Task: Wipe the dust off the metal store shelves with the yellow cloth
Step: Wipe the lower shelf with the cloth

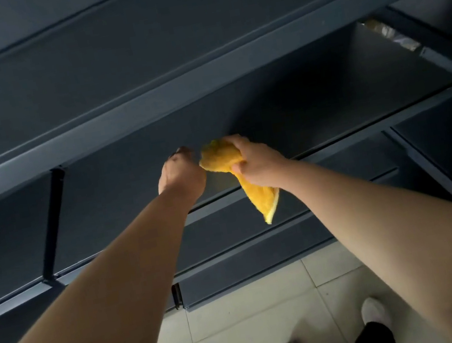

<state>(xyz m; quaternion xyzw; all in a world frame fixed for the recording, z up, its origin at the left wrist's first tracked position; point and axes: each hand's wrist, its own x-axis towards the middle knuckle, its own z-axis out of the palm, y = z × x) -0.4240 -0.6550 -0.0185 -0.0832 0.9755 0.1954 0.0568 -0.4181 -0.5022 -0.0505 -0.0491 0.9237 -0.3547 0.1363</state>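
Dark grey metal shelves (312,101) fill the upper view in several tiers. My right hand (256,163) grips a bunched yellow cloth (227,157) over the middle shelf, and a pointed tail of the cloth hangs down below the hand toward the shelf's front lip. My left hand (180,176) is just left of the cloth, fingers curled shut, its fingertips near or on the cloth's left edge; whether it holds the cloth is hidden by the back of the hand.
A vertical shelf upright (52,220) stands at the left. Lower shelf edges (247,246) stick out toward me. Pale floor tiles (247,334) lie below, with my white shoes (375,312) at the bottom right. A pale wrapped object (389,33) lies at the upper right.
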